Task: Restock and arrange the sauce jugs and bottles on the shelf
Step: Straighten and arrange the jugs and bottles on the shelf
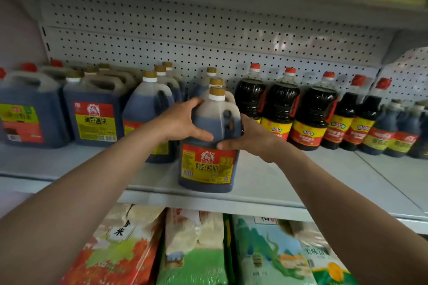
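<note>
**Both hands clasp a soy sauce jug at the shelf's front edge**

The left hand (183,122) curls its fingers over the shoulder of the soy sauce jug (208,146), thumb up by the neck at 12 o'clock. The right hand (250,136) wraps the jug's side from 3 o'clock, fingers lying across its front. The jug stands upright near the shelf's (289,183) front lip at 6 o'clock. Matching gold-capped jugs (148,109) crowd 9 and 12 o'clock; red-capped bottles (280,109) stand at 2 o'clock. Bare shelf lies at 4 o'clock.
</note>
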Demonstrator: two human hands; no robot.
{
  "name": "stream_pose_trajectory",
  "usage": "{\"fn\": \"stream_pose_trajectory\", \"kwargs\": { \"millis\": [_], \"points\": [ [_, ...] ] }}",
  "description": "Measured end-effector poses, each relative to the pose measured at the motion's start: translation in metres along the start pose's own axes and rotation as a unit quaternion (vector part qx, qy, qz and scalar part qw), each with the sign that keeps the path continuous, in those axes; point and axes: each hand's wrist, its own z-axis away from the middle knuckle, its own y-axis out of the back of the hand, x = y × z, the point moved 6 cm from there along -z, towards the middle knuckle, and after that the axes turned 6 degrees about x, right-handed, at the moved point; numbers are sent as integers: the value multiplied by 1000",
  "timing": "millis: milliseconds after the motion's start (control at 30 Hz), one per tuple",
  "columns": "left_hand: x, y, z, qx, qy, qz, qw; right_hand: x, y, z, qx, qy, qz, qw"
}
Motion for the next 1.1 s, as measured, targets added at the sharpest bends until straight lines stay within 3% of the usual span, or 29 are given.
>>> {"fn": "stream_pose_trajectory", "kwargs": {
  "millis": [200, 267, 367, 500, 1100],
  "points": [
    [3, 1, -3, -14, 3, -10, 1000, 3, 2, -6, 4, -7, 26, 1000],
    [7, 2, -2, -11, -9, -60, 998, 0, 4, -2, 22, 3, 72, 997],
    [23, 8, 4, 31, -69, -160, 984, -16, 9, 10, 94, 88, 167, 977],
    [36, 8, 18, 53, -148, -264, 952, -24, 1, 22, 84, 140, 268, 950],
    [21, 1, 11, 37, -133, -245, 960, -24, 0, 3, 116, 154, 273, 942]
  ]
}}
